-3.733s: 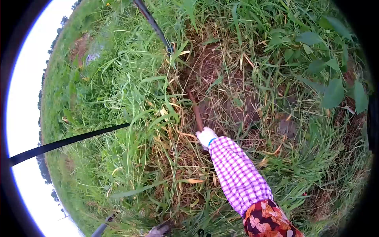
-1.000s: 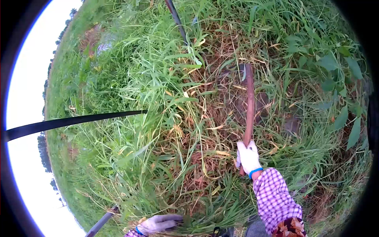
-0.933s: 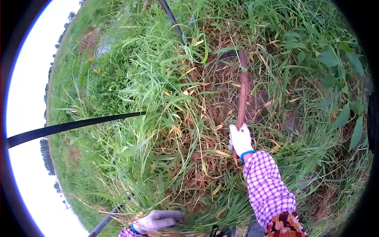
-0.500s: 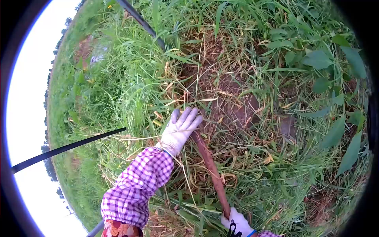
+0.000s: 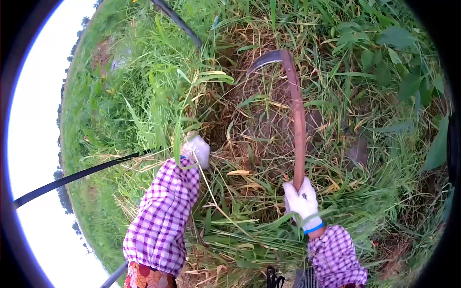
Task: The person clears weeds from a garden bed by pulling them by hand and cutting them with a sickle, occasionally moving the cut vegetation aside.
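Note:
A sickle (image 5: 298, 129) with a long reddish-brown wooden handle is held in my right hand (image 5: 302, 199), its white-gloved fingers wrapped round the lower end. The dark curved blade (image 5: 265, 61) points left, above flattened, partly dry grass. My left hand (image 5: 197, 150), also in a white glove, is curled closed among tall green grass (image 5: 161, 108) at the left. Grass blades cross its wrist and stand about it; its fingertips are hidden. Checked purple-and-white sleeves cover both forearms.
Dark poles or strips (image 5: 180, 24) reach in from the top and from the left (image 5: 77, 180). Broad-leaved plants (image 5: 410, 84) grow at the right. Brown soil (image 5: 276, 122) shows through the cut stems in the middle. Cut grass (image 5: 269, 237) lies nearer me.
My left hand has moved left and gone from spread fingers to curled among the grass. My right hand has moved up and forward with the sickle, whose blade now shows.

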`<state>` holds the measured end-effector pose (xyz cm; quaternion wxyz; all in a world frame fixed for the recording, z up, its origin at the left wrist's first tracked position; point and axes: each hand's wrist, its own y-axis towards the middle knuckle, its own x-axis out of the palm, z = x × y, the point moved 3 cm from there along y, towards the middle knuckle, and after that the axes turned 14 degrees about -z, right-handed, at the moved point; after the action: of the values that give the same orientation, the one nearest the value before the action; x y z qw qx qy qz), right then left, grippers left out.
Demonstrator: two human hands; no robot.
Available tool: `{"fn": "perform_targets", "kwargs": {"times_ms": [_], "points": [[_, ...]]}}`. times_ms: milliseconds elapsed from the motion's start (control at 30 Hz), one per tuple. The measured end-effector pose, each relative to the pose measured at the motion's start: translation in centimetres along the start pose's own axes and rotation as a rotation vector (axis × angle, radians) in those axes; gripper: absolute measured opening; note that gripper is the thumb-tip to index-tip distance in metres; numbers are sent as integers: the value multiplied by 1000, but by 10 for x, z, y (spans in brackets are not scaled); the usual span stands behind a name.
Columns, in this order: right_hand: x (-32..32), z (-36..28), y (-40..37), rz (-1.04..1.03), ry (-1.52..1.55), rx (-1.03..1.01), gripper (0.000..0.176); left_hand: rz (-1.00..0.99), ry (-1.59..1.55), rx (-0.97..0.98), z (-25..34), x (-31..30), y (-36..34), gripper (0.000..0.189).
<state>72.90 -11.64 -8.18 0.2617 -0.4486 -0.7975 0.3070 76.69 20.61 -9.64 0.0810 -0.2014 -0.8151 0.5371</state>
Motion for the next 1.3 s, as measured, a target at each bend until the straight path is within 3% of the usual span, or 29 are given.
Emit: {"fn": "perform_targets", "kwargs": {"times_ms": [67, 167, 200, 233, 267, 300, 333, 367, 400, 433, 467, 533, 567, 633, 667, 733, 800, 833, 867, 933, 967, 1033, 1067, 1100, 1133, 1167, 1233, 1267, 1300], "points": [[6, -2, 67, 138, -300, -121, 32, -40, -102, 18, 14, -6, -25, 20], [29, 23, 111, -147, -67, 56, 33, -89, -200, 35, 34, 29, -55, 21], [33, 45, 107, -301, 73, 151, 33, 212, -283, 63, 42, 62, -77, 18], [25, 71, 91, -403, -103, 267, 30, 519, -361, 98, 50, 98, -100, 16], [13, 112, 71, -488, -310, 320, 28, 412, -351, 51, 56, 132, -115, 21], [-6, 138, 24, -618, -235, 452, 33, 304, -335, 6, 62, 166, -130, 27], [-29, 165, -21, -678, -402, 493, 35, 500, -467, 69, 62, 169, -169, 33], [-52, 192, -67, -744, -569, 528, 38, 494, -478, 67, 62, 182, -168, 33], [-77, 242, -120, -623, -458, 462, 40, 452, -457, 39, 62, 194, -163, 37], [-82, 198, -137, -606, -459, 552, 41, 407, -434, 21, 65, 201, -161, 41], [-80, 145, -146, -584, -453, 642, 42, 98, -513, -60, 61, 202, -154, 40], [-73, 114, -129, -412, -451, 451, 41, 225, -591, 43, 44, 205, -162, 41], [-72, 111, -106, -355, -514, 426, 38, 302, -486, 118, 42, 224, -154, 43], [-52, 65, -58, -227, -125, 208, 31, 291, -506, 105, 44, 286, -127, 47], [-34, 35, -30, -158, -75, 183, 26, 273, -533, 96, 43, 305, -123, 50], [4, 21, 44, -82, 105, -199, 25, 266, -405, 87, 43, 259, -141, 59], [46, -15, 92, 42, 47, -119, 26, 144, -387, 74, 46, 244, -146, 65], [68, 6, 127, 132, -150, -119, 35, 105, -375, 43, 48, 232, -151, 65], [81, -1, 123, 20, -218, 11, 43, 89, -371, 43, 48, 238, -148, 65], [92, 52, 117, -220, -389, 168, 45, 35, -432, 9, 50, 250, -142, 60], [88, 92, 101, -421, -431, 226, 44, 34, -466, -12, 50, 225, -152, 53], [59, 132, 29, -757, -605, 422, 42, 91, -446, 20, 49, 214, -155, 52], [38, 166, -5, -800, -717, 305, 42, 140, -421, 50, 48, 213, -157, 51], [17, 167, -35, -746, -680, 338, 41, 119, -482, 23, 49, 216, -156, 51], [4, 119, -57, -699, -517, 498, 43, 113, -488, 25, 50, 224, -150, 51], [-10, 97, -64, -653, -613, 502, 43, 78, -530, 11, 52, 236, -142, 54], [-25, 72, -63, -525, -677, 359, 42, -11, -596, 7, 49, 231, -137, 71], [-28, 67, -55, -484, -690, 293, 41, -6, -601, 1, 48, 221, -140, 71], [-22, 66, -44, -420, -537, 238, 40, 105, -513, -17, 48, 211, -147, 79]]}}
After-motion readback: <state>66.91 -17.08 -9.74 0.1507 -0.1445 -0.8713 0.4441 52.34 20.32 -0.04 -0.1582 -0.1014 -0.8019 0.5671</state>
